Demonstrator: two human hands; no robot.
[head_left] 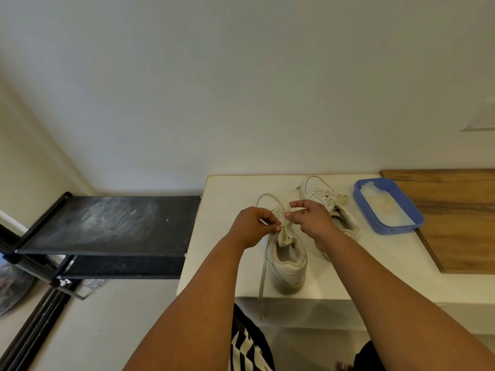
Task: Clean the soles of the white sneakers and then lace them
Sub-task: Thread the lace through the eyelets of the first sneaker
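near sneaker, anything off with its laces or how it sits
One loose lace end of the near sneaker dangles over the table's front edge. The heel sits close to that edge. Otherwise nothing stands out.

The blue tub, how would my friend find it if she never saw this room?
Look at the white table against the wall. Past the two white sneakers, toward the right end, the blue tub sits partly on a wooden board. It is the only blue thing there, a shallow rectangle holding something pale and whitish.
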